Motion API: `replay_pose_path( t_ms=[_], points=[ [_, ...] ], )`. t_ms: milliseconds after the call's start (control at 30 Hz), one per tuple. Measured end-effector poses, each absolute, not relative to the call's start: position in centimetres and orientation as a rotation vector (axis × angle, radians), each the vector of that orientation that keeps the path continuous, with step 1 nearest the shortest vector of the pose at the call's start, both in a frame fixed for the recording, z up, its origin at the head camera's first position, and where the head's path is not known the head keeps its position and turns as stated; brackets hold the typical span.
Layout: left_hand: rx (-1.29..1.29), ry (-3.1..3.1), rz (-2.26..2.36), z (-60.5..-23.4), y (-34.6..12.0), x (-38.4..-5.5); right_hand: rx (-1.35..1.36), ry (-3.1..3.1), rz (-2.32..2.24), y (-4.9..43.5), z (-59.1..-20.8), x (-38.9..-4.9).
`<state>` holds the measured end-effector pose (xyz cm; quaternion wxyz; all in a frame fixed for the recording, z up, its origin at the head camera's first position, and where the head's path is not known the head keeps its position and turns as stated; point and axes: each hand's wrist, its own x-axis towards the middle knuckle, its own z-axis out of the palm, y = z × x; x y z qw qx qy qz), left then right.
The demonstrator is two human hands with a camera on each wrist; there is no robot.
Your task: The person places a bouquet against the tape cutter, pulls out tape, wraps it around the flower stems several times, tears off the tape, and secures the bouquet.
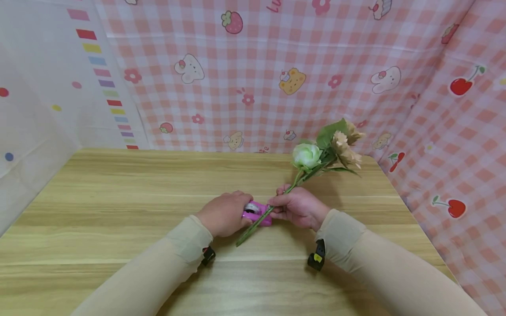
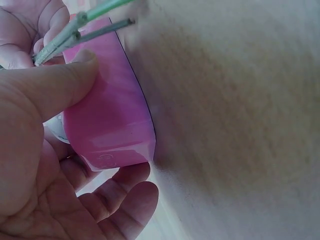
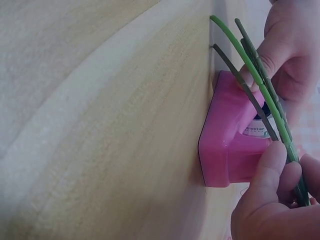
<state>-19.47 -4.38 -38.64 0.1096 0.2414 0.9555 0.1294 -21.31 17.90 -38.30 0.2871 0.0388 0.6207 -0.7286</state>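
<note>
My left hand (image 1: 227, 214) grips a pink tape dispenser (image 1: 266, 221) that sits on the table, its thumb along one side in the left wrist view. A roll of tape (image 3: 256, 129) shows inside the dispenser. With thumb and fingers, my right hand (image 1: 303, 209) pinches a small bunch of artificial flowers by the green stems (image 1: 246, 237). The stems slant across the dispenser, their cut ends pointing toward me on the left. At the upper right end are a pale green-white bloom (image 1: 306, 156), beige blooms (image 1: 345, 149) and a green leaf (image 1: 326, 134).
The wood-grain table (image 1: 118, 193) fills the lower view. A pink checked cloth (image 1: 253, 57) hangs behind it and continues on the right; a white dotted cloth (image 1: 35, 109) hangs at the left. Black straps with a device (image 1: 316, 260) are on both wrists.
</note>
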Motion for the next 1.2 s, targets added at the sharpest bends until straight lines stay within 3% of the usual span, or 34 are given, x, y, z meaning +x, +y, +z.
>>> replay_pose_path(
  t_ms=[1200],
  points=[
    [0.701, 2.830, 0.376, -38.6, -4.3, -19.3, 0.142, 1.662, -1.998, 18.6, -38.7, -21.2]
  ],
)
